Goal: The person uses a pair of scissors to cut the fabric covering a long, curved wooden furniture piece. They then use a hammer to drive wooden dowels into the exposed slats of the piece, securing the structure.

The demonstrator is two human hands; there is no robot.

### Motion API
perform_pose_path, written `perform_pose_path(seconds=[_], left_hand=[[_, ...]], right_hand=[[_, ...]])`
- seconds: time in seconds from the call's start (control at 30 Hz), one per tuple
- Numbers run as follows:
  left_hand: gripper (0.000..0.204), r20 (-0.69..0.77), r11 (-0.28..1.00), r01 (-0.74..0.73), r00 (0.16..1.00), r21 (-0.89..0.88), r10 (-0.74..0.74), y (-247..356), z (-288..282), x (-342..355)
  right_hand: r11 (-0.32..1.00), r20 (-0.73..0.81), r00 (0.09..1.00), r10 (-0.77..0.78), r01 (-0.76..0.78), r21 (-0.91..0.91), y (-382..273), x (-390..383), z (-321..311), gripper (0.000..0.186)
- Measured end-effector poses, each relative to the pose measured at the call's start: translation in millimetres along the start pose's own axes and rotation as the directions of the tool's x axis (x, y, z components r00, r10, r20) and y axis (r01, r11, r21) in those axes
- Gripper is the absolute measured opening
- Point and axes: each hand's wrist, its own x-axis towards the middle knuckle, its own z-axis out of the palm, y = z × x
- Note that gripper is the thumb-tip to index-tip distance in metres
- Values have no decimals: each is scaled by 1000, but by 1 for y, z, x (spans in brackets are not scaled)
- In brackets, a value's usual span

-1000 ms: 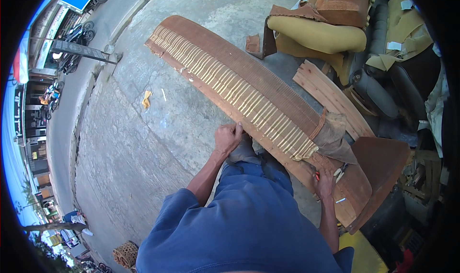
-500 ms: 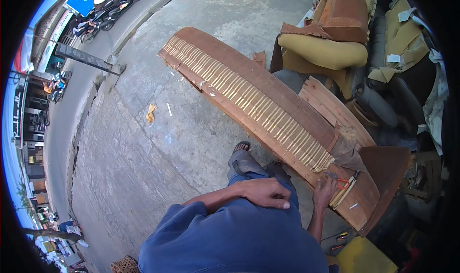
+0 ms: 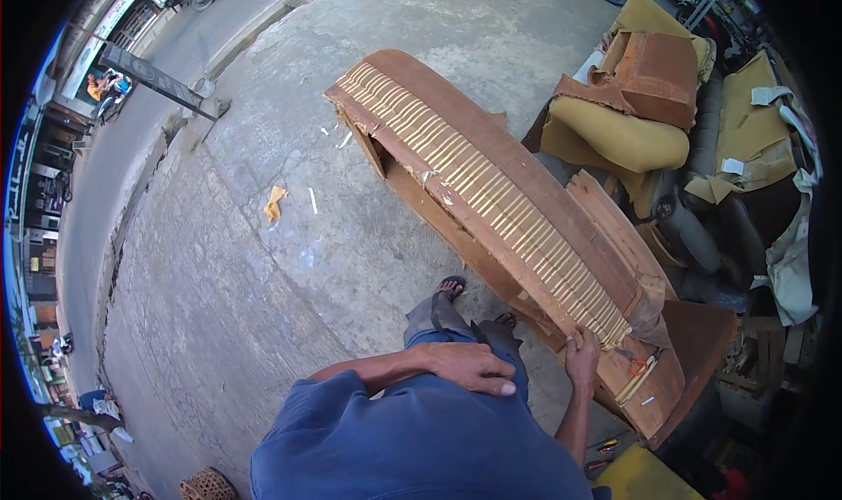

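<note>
A long, curved furniture frame (image 3: 526,263), faced with brown fabric, slants across the view in front of me. Pale, ridged strips (image 3: 491,197) run along its top in a close row. At its near end my right hand (image 3: 582,356) has its fingers closed over the front edge, beside the last strips; the fingertips are partly hidden. Orange-handled scissors (image 3: 638,367) lie on the frame just right of that hand, next to thin wooden sticks (image 3: 635,384). My left hand (image 3: 467,367) rests empty on my lap, fingers loosely laid down and thumb out.
Stripped sofa parts with yellow foam (image 3: 618,132) are piled at the right, beside a wooden board (image 3: 614,219). Fabric scraps (image 3: 275,204) lie on the concrete. A yellow cushion (image 3: 645,475) and hand tools (image 3: 605,447) are at lower right. A street runs along the left.
My right hand has moved from beside the scissors to the frame's front edge. The view has shifted, and more of the frame's hollow front side shows. My left hand stays on my lap.
</note>
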Motion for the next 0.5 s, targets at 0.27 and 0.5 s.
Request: perform_pose_path(seconds=[0.27, 0.5], left_hand=[[58, 105, 998, 57, 993, 17, -58, 10, -12, -24], [53, 28, 993, 108, 994, 57, -109, 11, 4, -28]], right_hand=[[799, -226, 970, 87, -204, -566, 224, 41, -44, 77], [837, -4, 975, 222, -193, -512, 244, 65, -48, 62]])
